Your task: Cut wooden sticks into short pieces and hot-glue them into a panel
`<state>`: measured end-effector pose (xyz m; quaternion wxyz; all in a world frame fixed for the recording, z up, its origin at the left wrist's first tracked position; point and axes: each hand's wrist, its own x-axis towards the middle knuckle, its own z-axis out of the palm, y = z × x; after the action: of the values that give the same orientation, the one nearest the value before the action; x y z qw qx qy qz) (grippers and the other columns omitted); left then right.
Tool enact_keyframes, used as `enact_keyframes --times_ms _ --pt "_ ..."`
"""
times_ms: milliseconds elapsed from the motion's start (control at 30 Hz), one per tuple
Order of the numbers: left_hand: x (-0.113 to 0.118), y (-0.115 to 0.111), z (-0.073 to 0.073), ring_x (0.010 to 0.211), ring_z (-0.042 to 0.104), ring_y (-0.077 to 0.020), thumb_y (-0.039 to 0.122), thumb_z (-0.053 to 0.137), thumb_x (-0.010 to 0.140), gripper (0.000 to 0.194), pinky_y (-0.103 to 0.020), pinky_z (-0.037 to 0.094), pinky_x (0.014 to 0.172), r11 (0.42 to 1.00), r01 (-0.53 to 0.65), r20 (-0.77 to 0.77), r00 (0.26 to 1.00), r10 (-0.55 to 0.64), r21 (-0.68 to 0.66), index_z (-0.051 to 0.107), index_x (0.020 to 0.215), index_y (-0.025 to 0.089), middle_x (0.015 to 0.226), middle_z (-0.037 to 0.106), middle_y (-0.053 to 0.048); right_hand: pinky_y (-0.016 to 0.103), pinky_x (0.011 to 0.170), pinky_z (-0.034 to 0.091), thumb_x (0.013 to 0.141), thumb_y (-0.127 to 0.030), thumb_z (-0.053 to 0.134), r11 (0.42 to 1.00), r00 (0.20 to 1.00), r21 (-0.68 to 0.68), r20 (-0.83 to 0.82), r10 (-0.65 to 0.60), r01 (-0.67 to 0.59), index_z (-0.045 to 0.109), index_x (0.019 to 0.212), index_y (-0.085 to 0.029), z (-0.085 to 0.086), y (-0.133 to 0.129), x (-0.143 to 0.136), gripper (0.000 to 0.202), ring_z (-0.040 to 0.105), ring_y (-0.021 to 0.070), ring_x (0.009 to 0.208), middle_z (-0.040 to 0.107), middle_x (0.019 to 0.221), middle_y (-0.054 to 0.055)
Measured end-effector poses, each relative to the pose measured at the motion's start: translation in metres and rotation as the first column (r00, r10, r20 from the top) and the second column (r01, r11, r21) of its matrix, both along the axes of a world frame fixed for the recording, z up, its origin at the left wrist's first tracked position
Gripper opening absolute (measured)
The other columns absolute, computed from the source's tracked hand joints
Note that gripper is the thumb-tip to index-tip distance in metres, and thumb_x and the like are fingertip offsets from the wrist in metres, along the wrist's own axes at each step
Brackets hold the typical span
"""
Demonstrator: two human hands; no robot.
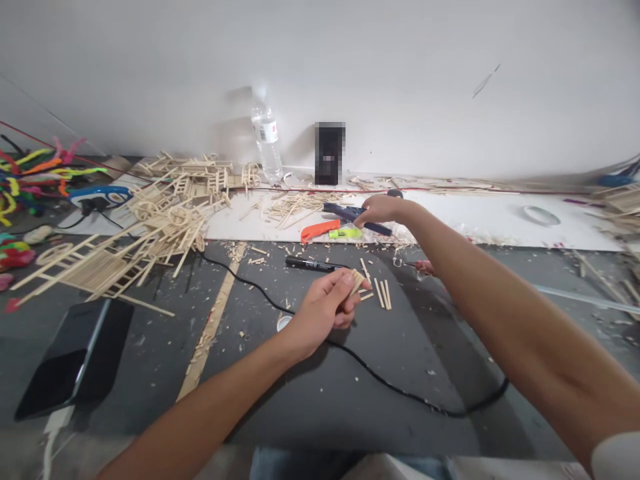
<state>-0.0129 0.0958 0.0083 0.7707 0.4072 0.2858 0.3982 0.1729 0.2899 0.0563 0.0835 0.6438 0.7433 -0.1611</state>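
Both the left hand [325, 303] and the right hand [383, 208] are bare, with slim fingers. The left forearm [225, 400] is uncovered up to the lower edge of the view. The right forearm [500, 313] is likewise uncovered, slender at the wrist and fuller toward the elbow, where a plain whitish sleeve [617, 457] begins. Blurred blue cloth [295, 465] shows at the bottom edge, probably legwear, its cut too indistinct to tell.
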Motion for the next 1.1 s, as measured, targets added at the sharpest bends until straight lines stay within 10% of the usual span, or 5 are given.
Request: enact_keyframes --times_ms 267,533,833,1100 --pt "-0.002 -0.003 0.001 0.051 0.035 -0.0062 0.051 0.052 0.099 0.038 -0.023 0.024 0.051 0.991 -0.025 -0.041 0.999 0.031 0.129 0.064 0.094 0.016 0.063 0.05 0.003 0.037 0.068 0.044 0.088 -0.023 0.053 0.91 0.986 0.383 -0.097 -0.134 0.161 0.066 0.099 -0.013 0.016 -0.072 -0.015 0.019 0.061 0.0262 0.082 0.068 0.093 0.015" --pt "-0.005 -0.009 0.005 0.053 0.027 -0.0083 0.053 0.053 0.098 0.043 -0.025 0.022 0.052 0.988 -0.012 -0.042 0.999 0.019 0.155 0.067 0.089 0.014 0.06 0.036 0.005 0.032 0.062 0.041 0.082 -0.018 0.054 0.896 0.887 0.437 -0.38 0.261 -0.076 0.054 0.08 -0.023 0.011 -0.192 0.007 0.006 0.056 0.0183 0.066 0.064 0.075 0.001" --pt "-0.004 -0.012 0.01 0.052 0.029 -0.0052 0.052 0.055 0.098 0.039 -0.025 0.023 0.05 0.997 0.047 0.004 0.999 -0.048 0.06 0.064 0.088 0.015 0.076 0.059 -0.002 0.032 0.067 0.048 0.077 -0.011 0.054 0.888 0.861 0.431 -0.379 0.34 -0.161 0.056 0.107 -0.023 -0.019 -0.209 0.036 0.033 0.062 0.0204 0.08 0.066 0.098 0.005" --pt "-0.004 -0.012 0.007 0.049 0.027 -0.0071 0.048 0.058 0.097 0.039 -0.025 0.02 0.048 0.991 0.092 -0.004 0.996 -0.092 -0.103 0.064 0.08 0.015 0.053 0.034 0.006 0.03 0.062 0.045 0.079 -0.014 0.051 0.899 0.856 0.413 -0.403 0.324 -0.146 0.053 0.103 -0.024 -0.03 -0.216 0.038 0.026 0.058 0.019 0.074 0.06 0.091 0.004"
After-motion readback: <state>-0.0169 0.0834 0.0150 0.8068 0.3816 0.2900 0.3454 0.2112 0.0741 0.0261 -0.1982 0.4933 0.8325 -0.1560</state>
